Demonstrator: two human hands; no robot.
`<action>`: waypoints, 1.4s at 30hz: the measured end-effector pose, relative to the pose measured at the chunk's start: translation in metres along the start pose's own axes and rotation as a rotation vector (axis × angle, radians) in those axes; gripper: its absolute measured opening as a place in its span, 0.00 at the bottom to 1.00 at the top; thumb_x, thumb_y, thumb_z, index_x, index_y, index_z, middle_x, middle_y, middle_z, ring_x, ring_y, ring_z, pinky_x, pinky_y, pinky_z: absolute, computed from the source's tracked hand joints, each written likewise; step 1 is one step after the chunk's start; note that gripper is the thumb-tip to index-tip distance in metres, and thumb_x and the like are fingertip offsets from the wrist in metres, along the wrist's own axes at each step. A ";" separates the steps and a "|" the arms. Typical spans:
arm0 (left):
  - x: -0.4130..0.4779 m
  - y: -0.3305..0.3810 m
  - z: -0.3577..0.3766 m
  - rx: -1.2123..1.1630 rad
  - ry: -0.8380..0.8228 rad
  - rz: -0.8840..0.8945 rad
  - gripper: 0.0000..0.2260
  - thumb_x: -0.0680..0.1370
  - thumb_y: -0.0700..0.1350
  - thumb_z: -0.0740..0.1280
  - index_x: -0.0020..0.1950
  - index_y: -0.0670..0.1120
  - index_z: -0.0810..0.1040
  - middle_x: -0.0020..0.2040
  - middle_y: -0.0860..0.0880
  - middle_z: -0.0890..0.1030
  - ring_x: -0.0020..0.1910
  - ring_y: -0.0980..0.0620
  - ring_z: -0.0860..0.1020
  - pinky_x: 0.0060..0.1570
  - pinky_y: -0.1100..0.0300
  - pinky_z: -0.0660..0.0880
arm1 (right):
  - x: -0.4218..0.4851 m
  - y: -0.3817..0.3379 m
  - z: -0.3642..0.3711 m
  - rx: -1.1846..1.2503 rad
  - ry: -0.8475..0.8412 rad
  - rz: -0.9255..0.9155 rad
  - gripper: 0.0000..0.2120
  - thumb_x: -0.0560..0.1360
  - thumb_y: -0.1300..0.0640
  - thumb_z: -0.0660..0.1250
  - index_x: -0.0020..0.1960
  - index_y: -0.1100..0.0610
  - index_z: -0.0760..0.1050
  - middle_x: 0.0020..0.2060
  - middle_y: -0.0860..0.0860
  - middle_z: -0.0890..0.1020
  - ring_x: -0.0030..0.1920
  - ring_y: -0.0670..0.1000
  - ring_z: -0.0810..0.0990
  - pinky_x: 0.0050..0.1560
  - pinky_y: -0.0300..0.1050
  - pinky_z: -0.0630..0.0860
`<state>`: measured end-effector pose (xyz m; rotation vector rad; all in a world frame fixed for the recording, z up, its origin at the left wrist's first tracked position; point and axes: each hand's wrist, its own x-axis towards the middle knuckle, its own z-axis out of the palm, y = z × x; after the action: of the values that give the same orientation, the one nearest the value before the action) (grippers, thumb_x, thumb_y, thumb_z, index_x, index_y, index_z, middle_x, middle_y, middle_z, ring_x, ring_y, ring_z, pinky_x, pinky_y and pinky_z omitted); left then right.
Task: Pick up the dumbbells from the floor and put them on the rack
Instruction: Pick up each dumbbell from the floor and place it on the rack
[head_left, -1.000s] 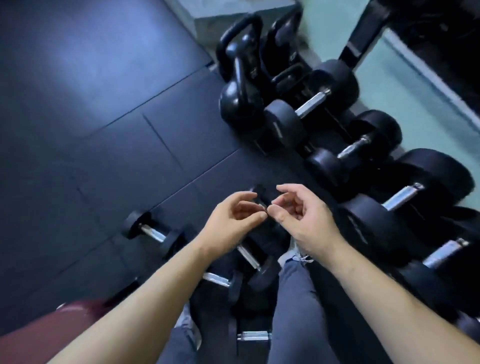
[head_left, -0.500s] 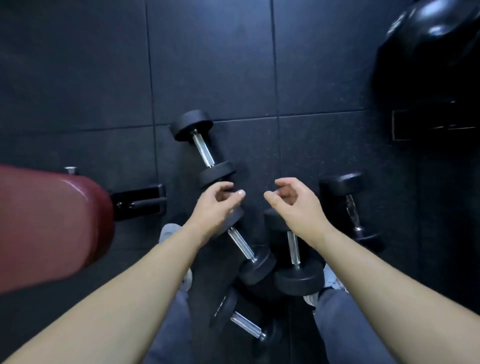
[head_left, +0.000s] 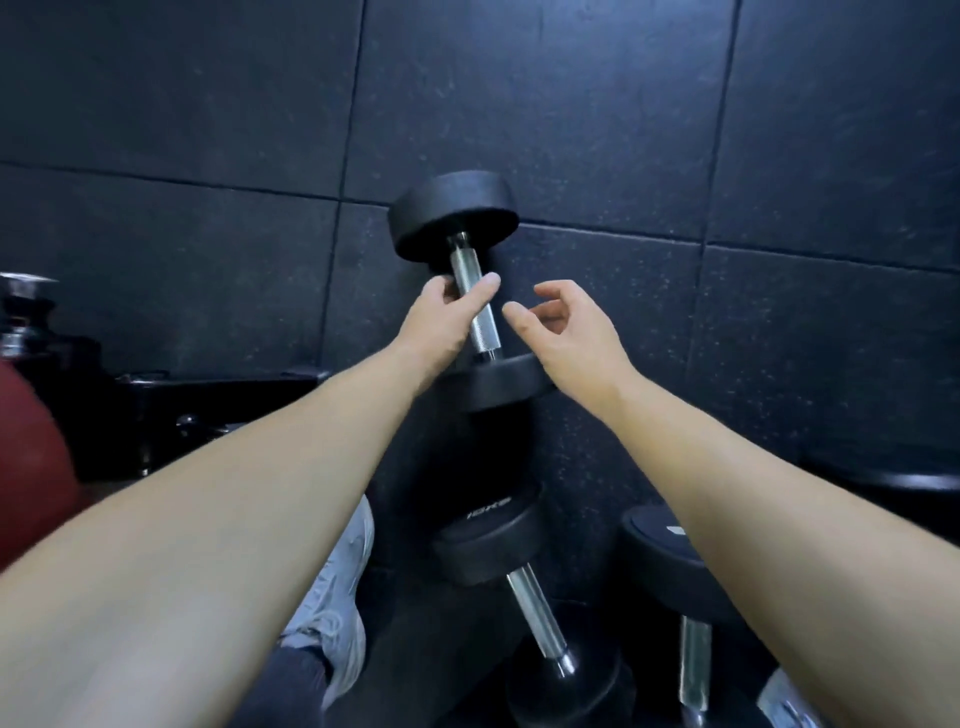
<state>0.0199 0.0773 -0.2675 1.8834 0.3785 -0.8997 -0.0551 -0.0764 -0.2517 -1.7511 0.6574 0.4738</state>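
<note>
Forearms reach out over a second dumbbell (head_left: 524, 587) lying nearest the body on the floor (head_left: 208, 130), apart from both hands. Beyond it lies the target dumbbell (head_left: 475, 306), its long axis running away from the body and leaning slightly left, chrome handle between near and far heads. The left hand (head_left: 441, 325) is closer: its fingers (head_left: 480, 293) curl loosely around the handle's left side, touching but not yet clamped. The right hand (head_left: 566, 332) hovers just right of the handle, fingers spread and empty. No rack is in view.
</note>
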 end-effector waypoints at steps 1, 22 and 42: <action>0.012 -0.003 0.000 -0.046 0.005 -0.005 0.42 0.67 0.74 0.71 0.71 0.47 0.75 0.68 0.47 0.82 0.69 0.47 0.79 0.73 0.46 0.73 | 0.012 0.002 0.002 -0.026 -0.013 -0.013 0.29 0.77 0.37 0.70 0.73 0.49 0.70 0.57 0.45 0.82 0.57 0.45 0.81 0.54 0.40 0.74; 0.072 -0.023 -0.009 -0.426 -0.143 0.131 0.10 0.78 0.34 0.73 0.59 0.37 0.81 0.51 0.37 0.84 0.51 0.34 0.84 0.58 0.36 0.82 | 0.083 0.005 0.031 -0.025 -0.380 -0.173 0.38 0.75 0.62 0.78 0.79 0.47 0.65 0.51 0.43 0.83 0.53 0.42 0.84 0.59 0.39 0.81; -0.055 0.016 0.055 -0.173 -0.329 0.249 0.12 0.75 0.30 0.75 0.58 0.32 0.81 0.53 0.31 0.85 0.51 0.37 0.87 0.55 0.48 0.85 | -0.074 0.012 -0.043 0.122 -0.122 -0.001 0.39 0.75 0.64 0.75 0.73 0.31 0.64 0.45 0.56 0.88 0.45 0.52 0.88 0.51 0.48 0.85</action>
<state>-0.0308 0.0285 -0.2307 1.5509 0.0193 -0.9536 -0.1203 -0.1062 -0.2031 -1.5944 0.5863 0.5246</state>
